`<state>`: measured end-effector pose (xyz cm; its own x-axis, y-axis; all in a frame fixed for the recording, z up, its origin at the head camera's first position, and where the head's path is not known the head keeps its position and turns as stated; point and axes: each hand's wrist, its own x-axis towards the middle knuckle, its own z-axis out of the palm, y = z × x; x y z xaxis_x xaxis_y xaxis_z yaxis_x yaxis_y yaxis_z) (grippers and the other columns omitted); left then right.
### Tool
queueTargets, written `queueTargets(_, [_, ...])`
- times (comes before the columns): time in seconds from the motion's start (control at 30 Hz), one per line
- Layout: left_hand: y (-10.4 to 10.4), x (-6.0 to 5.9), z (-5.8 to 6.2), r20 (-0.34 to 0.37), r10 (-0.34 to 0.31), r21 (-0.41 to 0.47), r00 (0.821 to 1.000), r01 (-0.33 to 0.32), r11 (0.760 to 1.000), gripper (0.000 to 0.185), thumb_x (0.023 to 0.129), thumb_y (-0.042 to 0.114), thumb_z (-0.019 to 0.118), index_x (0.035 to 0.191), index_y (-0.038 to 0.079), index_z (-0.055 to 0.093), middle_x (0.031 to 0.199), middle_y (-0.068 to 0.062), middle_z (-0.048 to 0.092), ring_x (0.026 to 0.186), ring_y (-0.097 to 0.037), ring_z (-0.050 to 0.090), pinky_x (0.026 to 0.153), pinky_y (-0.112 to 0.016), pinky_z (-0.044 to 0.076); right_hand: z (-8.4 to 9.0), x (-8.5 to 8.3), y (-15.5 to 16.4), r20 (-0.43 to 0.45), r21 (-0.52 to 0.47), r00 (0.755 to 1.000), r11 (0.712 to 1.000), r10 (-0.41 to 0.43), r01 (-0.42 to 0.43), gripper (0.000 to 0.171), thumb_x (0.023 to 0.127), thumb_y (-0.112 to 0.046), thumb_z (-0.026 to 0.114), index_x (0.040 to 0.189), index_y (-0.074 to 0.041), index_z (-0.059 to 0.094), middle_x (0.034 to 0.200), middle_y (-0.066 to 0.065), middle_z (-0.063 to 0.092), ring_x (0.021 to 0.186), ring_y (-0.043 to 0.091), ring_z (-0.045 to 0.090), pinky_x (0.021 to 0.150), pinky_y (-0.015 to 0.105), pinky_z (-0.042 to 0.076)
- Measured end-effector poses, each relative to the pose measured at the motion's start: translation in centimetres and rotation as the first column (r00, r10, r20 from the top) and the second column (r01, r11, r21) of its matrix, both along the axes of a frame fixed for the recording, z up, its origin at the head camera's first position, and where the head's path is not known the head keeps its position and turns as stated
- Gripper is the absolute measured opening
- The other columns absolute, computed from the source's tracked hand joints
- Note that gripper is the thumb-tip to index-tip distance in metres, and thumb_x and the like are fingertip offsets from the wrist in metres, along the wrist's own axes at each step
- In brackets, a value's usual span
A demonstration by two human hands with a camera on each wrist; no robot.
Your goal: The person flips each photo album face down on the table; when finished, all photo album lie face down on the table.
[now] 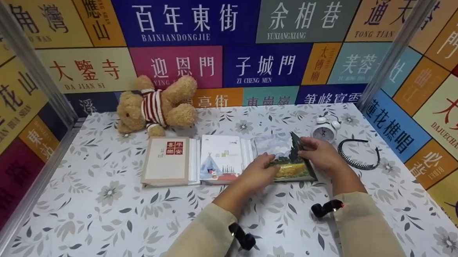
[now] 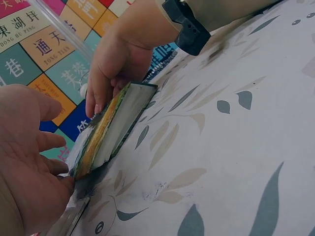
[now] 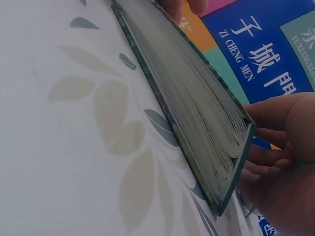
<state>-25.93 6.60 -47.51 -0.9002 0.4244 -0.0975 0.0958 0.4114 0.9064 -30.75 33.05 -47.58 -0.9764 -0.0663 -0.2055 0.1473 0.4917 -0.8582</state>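
Note:
A thick album (image 1: 290, 171) with a painted landscape cover and dark green edges lies at the right end of a row of three. My left hand (image 1: 257, 174) is at its left side, loosely bent fingers over the cover; the left wrist view has fingertips right at the album's edge. Around the right side, my right hand (image 1: 322, 155) touches the album's dark spine with extended fingers, as the right wrist view shows. Fanned page edges (image 3: 192, 108) face the right wrist camera. Left of it lie a white album (image 1: 221, 160) with a tent drawing and a beige album (image 1: 166, 167).
Behind the albums, a teddy bear (image 1: 155, 105) in a striped top lies on its side against the wall. A white alarm clock (image 1: 324, 129) stands beyond my right hand, with a black toothed headband (image 1: 358, 165) beside it. Leaf-patterned cloth (image 1: 112, 220) covers the table.

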Motion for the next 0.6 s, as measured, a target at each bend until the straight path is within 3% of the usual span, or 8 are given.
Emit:
queueTargets(0.23, [-0.7, -0.8, 0.0, -0.014, 0.045, 0.148, 0.999, -0.042, 0.988, 0.058, 0.106, 0.032, 0.059, 0.158, 0.01, 0.052, 0.176, -0.015, 0.033, 0.163, -0.037, 0.032, 0.136, -0.052, 0.023, 1.0, 0.0, -1.3, -0.051, 0.039, 0.998, 0.999, -0.036, 0.038, 0.066, 0.106, -0.02, 0.066, 0.164, -0.006, 0.04, 0.17, 0.02, 0.042, 0.158, 0.04, 0.041, 0.132, 0.05, 0.034])
queueTargets(0.4, [-2.4, -1.3, 1.3, 0.026, 0.133, 0.271, 0.991, -0.135, 0.953, 0.051, 0.107, 0.031, 0.061, 0.156, 0.018, 0.056, 0.173, -0.009, 0.04, 0.162, -0.031, 0.036, 0.134, -0.05, 0.029, 2.6, 0.5, -4.7, -0.118, 0.001, 0.99, 0.997, -0.082, 0.083, 0.057, 0.107, -0.028, 0.064, 0.159, -0.009, 0.051, 0.167, 0.015, 0.049, 0.158, 0.035, 0.042, 0.13, 0.05, 0.037])
queueTargets(0.6, [-5.9, -2.5, 2.8, 0.087, 0.232, 0.356, 0.969, -0.247, 0.901, 0.052, 0.108, 0.033, 0.06, 0.158, 0.021, 0.053, 0.174, -0.003, 0.04, 0.165, -0.025, 0.031, 0.136, -0.046, 0.028, 3.3, 0.7, -9.1, -0.22, -0.089, 0.966, 0.989, -0.137, 0.12, 0.046, 0.107, -0.027, 0.064, 0.15, -0.013, 0.062, 0.158, 0.011, 0.06, 0.151, 0.03, 0.051, 0.124, 0.049, 0.046])
